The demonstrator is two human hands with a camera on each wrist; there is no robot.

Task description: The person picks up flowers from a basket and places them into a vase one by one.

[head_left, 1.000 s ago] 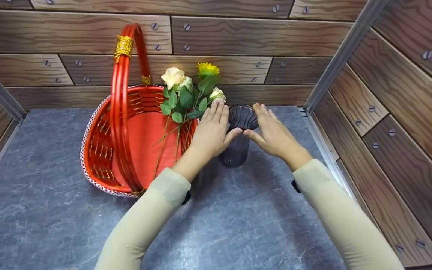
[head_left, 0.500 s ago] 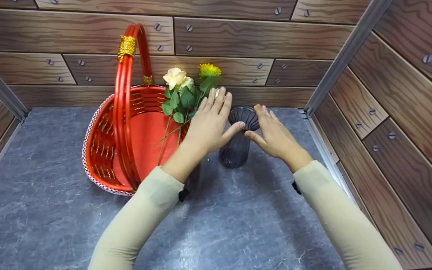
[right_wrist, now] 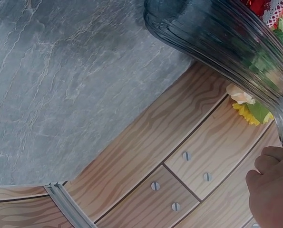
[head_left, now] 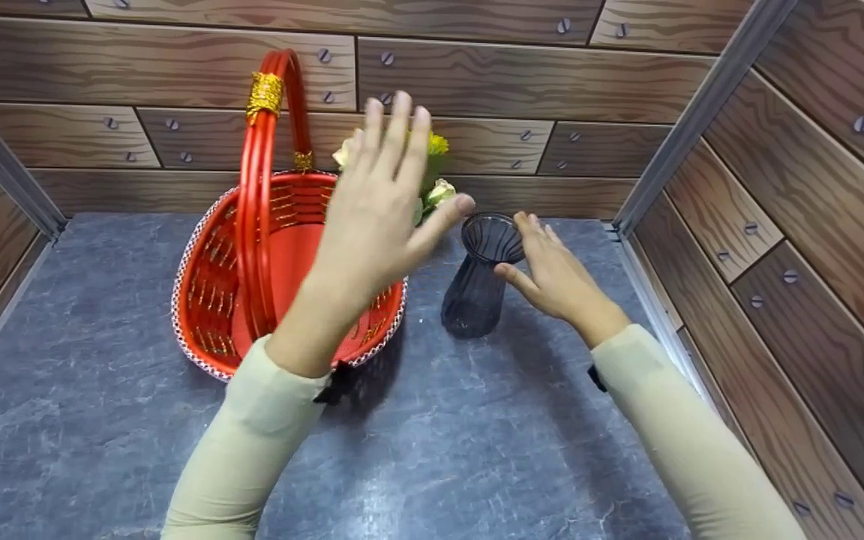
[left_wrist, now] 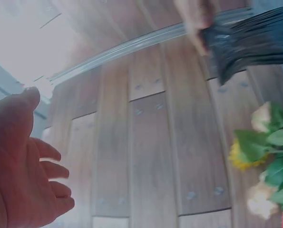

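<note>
A dark, see-through glass vase (head_left: 471, 300) with a ribbed, flared neck stands upright right of the basket. My right hand (head_left: 556, 274) lies at the right side of its rim, fingers straight; in the right wrist view the fingers (right_wrist: 274, 156) meet or nearly meet the rim. Up over the red basket (head_left: 389, 330) is my left hand (head_left: 368, 217), palm down, fingers spread, holding nothing. Cream roses and a yellow flower lean out at the basket's back right; the hand covers most of them, though a small cream rose (head_left: 441, 191) shows. Their leaves (left_wrist: 279, 171) show in the left wrist view.
The basket's tall red handle (head_left: 252, 225), wrapped with gold trim, arches up left of my left hand. Wood-patterned panels (head_left: 477, 82) close off the back and sides. A metal strip (head_left: 657, 300) edges the grey marbled tabletop (head_left: 432, 435) on the right.
My left hand has come away from the vase's rim, rising up and left over the basket with its fingers spreading. My right hand stays by the rim.
</note>
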